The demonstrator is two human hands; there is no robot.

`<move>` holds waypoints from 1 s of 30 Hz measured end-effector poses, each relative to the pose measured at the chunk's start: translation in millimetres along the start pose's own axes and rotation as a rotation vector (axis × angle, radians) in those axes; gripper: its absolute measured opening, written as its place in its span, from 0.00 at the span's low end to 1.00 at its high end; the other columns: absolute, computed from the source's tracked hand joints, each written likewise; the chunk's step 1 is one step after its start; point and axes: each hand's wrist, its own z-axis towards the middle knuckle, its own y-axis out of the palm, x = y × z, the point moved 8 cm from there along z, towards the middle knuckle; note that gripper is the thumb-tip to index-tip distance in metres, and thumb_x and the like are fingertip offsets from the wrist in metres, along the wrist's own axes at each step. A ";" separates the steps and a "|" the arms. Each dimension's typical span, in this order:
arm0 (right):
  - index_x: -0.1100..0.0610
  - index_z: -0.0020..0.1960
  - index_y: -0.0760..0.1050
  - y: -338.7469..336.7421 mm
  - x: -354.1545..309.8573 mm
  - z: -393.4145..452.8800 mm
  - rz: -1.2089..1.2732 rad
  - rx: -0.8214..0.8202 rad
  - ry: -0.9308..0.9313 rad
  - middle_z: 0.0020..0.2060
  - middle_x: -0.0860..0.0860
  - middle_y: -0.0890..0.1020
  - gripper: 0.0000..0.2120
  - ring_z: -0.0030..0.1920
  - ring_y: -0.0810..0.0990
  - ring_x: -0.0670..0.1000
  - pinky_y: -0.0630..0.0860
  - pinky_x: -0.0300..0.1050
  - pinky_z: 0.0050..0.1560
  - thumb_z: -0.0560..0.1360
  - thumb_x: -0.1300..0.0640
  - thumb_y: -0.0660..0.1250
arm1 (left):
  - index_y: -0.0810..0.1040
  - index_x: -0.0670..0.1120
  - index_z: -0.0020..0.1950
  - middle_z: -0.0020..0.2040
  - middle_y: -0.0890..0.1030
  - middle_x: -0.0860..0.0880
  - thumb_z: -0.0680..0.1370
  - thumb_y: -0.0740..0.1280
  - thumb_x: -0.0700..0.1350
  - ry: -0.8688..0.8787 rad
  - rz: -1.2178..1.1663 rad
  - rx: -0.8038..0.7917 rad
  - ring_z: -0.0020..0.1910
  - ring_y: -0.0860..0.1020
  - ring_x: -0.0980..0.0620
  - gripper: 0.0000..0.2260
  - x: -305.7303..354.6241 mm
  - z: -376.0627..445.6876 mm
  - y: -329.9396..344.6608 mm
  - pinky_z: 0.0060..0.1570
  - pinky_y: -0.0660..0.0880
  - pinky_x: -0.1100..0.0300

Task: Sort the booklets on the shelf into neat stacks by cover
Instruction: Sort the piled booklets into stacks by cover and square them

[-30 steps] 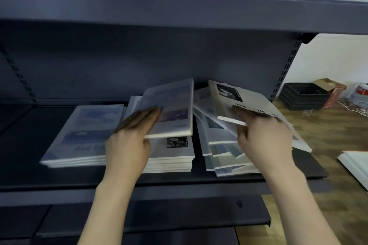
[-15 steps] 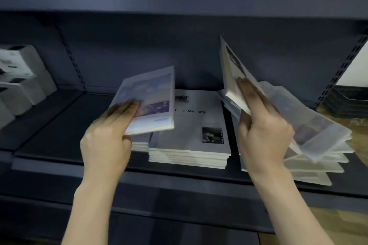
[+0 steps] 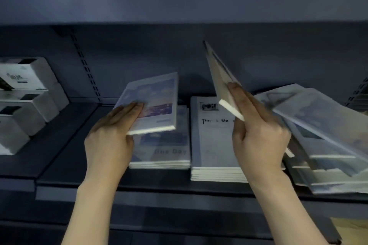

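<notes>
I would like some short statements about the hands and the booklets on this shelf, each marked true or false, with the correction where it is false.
1. The left hand holds a booklet over the "One Day" stack. True.
2. The right hand holds nothing. False: it grips a steeply tilted booklet.
3. The pile on the far right is squared and neat. False: its booklets are fanned out unevenly.
4. White boxes stand at the left of the shelf. True.
5. The middle stack has a black cover. False: it is pale, with dark lettering.
</notes>
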 end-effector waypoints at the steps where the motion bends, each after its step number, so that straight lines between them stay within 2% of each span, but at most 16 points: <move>1: 0.58 0.61 0.77 6.7 -4.6 -4.3 -0.007 -0.024 -0.015 0.54 0.52 0.82 0.31 0.46 0.83 0.51 0.72 0.36 0.40 0.61 0.77 0.63 | 0.78 0.44 0.62 0.59 0.79 0.45 0.59 0.64 0.22 0.006 0.000 0.006 0.57 0.78 0.42 0.34 -5.7 1.6 0.2 0.48 0.76 0.49; 5: 0.56 0.61 0.77 32.7 -13.9 -23.9 -0.028 -0.128 -0.046 0.53 0.50 0.82 0.29 0.39 0.82 0.48 0.70 0.33 0.35 0.63 0.74 0.62 | 0.79 0.42 0.60 0.56 0.81 0.43 0.58 0.64 0.20 0.037 0.003 0.025 0.53 0.80 0.40 0.34 -23.7 6.4 4.4 0.45 0.77 0.46; 9: 0.54 0.61 0.77 58.1 -15.0 -42.0 -0.017 -0.246 -0.053 0.54 0.50 0.82 0.29 0.46 0.84 0.50 0.79 0.43 0.34 0.64 0.74 0.63 | 0.79 0.43 0.60 0.56 0.81 0.43 0.58 0.63 0.20 0.066 0.000 0.000 0.53 0.80 0.41 0.34 -35.4 6.3 11.1 0.45 0.78 0.46; 13: 0.53 0.58 0.80 71.6 -5.8 -55.5 -0.075 -0.393 -0.066 0.51 0.49 0.84 0.33 0.39 0.84 0.50 0.76 0.40 0.28 0.56 0.76 0.71 | 0.80 0.41 0.59 0.55 0.81 0.42 0.56 0.65 0.19 0.077 0.001 -0.013 0.51 0.81 0.40 0.34 -41.7 1.2 13.2 0.44 0.77 0.46; 15: 0.51 0.59 0.79 76.9 5.1 -64.7 -0.048 -0.503 -0.057 0.55 0.46 0.82 0.36 0.47 0.84 0.49 0.78 0.40 0.33 0.55 0.74 0.72 | 0.80 0.41 0.58 0.54 0.82 0.42 0.56 0.66 0.19 0.074 0.003 -0.020 0.50 0.81 0.40 0.33 -44.8 -0.6 14.0 0.43 0.77 0.46; 17: 0.47 0.62 0.76 81.4 15.3 -72.1 0.008 -0.638 -0.041 0.60 0.42 0.78 0.36 0.56 0.80 0.47 0.77 0.39 0.43 0.58 0.71 0.73 | 0.80 0.41 0.58 0.54 0.82 0.42 0.56 0.67 0.20 0.065 0.006 -0.036 0.50 0.81 0.40 0.33 -48.1 -1.7 16.5 0.43 0.77 0.45; 20: 0.39 0.67 0.67 88.9 30.8 -82.5 0.106 -0.885 0.017 0.66 0.31 0.65 0.32 0.69 0.64 0.38 0.65 0.36 0.61 0.70 0.64 0.67 | 0.80 0.42 0.59 0.55 0.81 0.42 0.58 0.66 0.20 0.052 -0.007 -0.055 0.51 0.81 0.40 0.32 -52.1 -3.8 20.9 0.44 0.77 0.44; 22: 0.36 0.69 0.63 93.5 36.9 -88.6 0.175 -1.008 0.063 0.67 0.28 0.59 0.26 0.71 0.55 0.36 0.59 0.38 0.70 0.74 0.52 0.65 | 0.79 0.42 0.60 0.55 0.81 0.42 0.59 0.66 0.21 0.047 -0.012 -0.067 0.53 0.80 0.40 0.32 -51.9 -5.3 22.6 0.44 0.78 0.43; 24: 0.35 0.68 0.63 96.4 42.1 -91.6 0.211 -1.033 0.103 0.68 0.29 0.59 0.27 0.71 0.53 0.35 0.57 0.42 0.72 0.70 0.36 0.61 | 0.79 0.42 0.60 0.55 0.81 0.42 0.60 0.66 0.21 0.047 -0.006 -0.071 0.53 0.80 0.40 0.31 -49.3 -6.5 22.2 0.44 0.78 0.43; 25: 0.35 0.68 0.64 97.6 43.8 -93.2 0.220 -1.037 0.123 0.69 0.30 0.60 0.30 0.71 0.53 0.34 0.57 0.42 0.72 0.67 0.31 0.59 | 0.79 0.42 0.59 0.55 0.81 0.42 0.60 0.66 0.21 0.053 -0.004 -0.068 0.53 0.80 0.40 0.31 -47.3 -6.9 21.6 0.44 0.78 0.44; 28: 0.35 0.68 0.64 99.4 46.0 -97.4 0.240 -1.045 0.152 0.70 0.32 0.61 0.34 0.72 0.53 0.35 0.55 0.43 0.72 0.63 0.26 0.57 | 0.80 0.42 0.59 0.55 0.82 0.42 0.59 0.67 0.22 0.060 -0.006 -0.064 0.52 0.81 0.40 0.31 -42.8 -8.4 21.2 0.43 0.77 0.44; 30: 0.36 0.68 0.65 98.0 43.8 -95.5 0.245 -1.045 0.139 0.67 0.28 0.59 0.36 0.72 0.52 0.35 0.53 0.39 0.72 0.62 0.25 0.56 | 0.80 0.42 0.58 0.54 0.82 0.42 0.60 0.67 0.22 0.057 -0.004 -0.061 0.52 0.81 0.40 0.30 -41.4 -9.5 20.9 0.43 0.77 0.45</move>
